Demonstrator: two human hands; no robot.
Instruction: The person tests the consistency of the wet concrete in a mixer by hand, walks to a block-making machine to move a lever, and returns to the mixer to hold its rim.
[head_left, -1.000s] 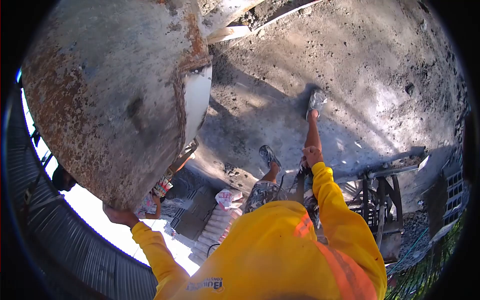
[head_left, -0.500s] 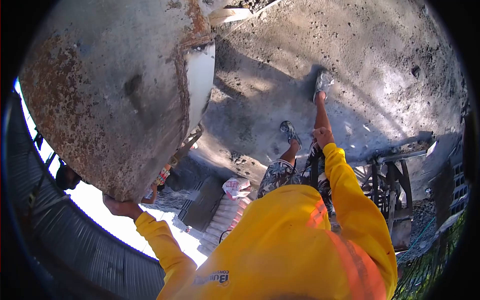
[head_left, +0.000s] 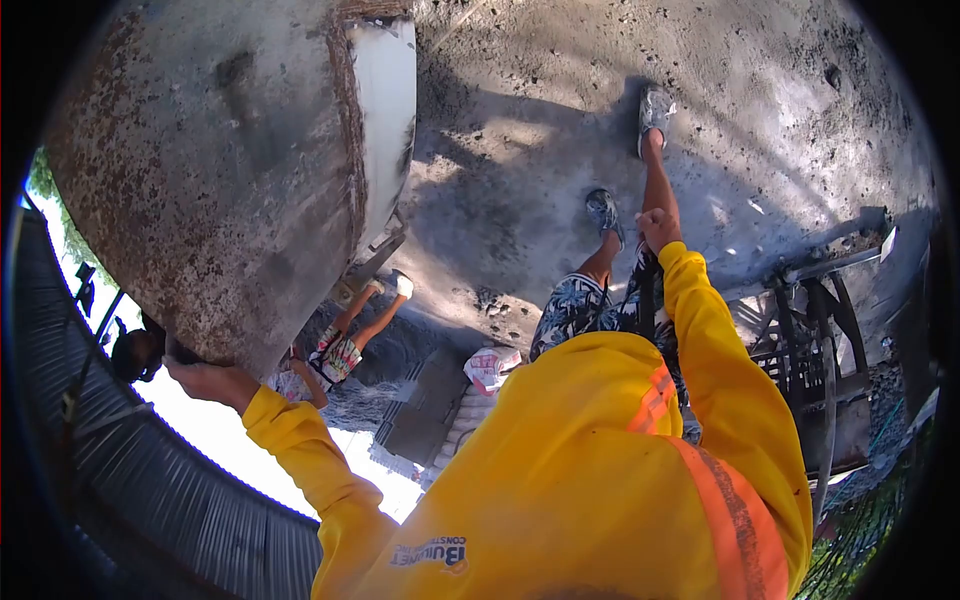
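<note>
A large rusty metal drum (head_left: 220,170) fills the upper left. At its lower rim is my left hand (head_left: 212,384), closed on the edge, with the fingertips partly hidden. My right hand (head_left: 658,229) is closed beside my leg, low in front of the body; what it holds, if anything, is hidden. A dark strap-like strip (head_left: 646,290) hangs just below that hand, over my patterned shorts (head_left: 570,312). Both my forearms are in yellow sleeves.
Beyond the drum a person in patterned shorts (head_left: 341,358) stands near stacked sacks (head_left: 466,418) and a red-and-white bag (head_left: 491,368). Another person's head (head_left: 136,356) shows at the far left. A dark metal frame (head_left: 805,330) stands right, on rough grey ground (head_left: 740,150).
The drum's lower edge and my left hand have shifted up and left in view. My right hand sits higher. More of the person in patterned shorts shows, including legs and pale shoes.
</note>
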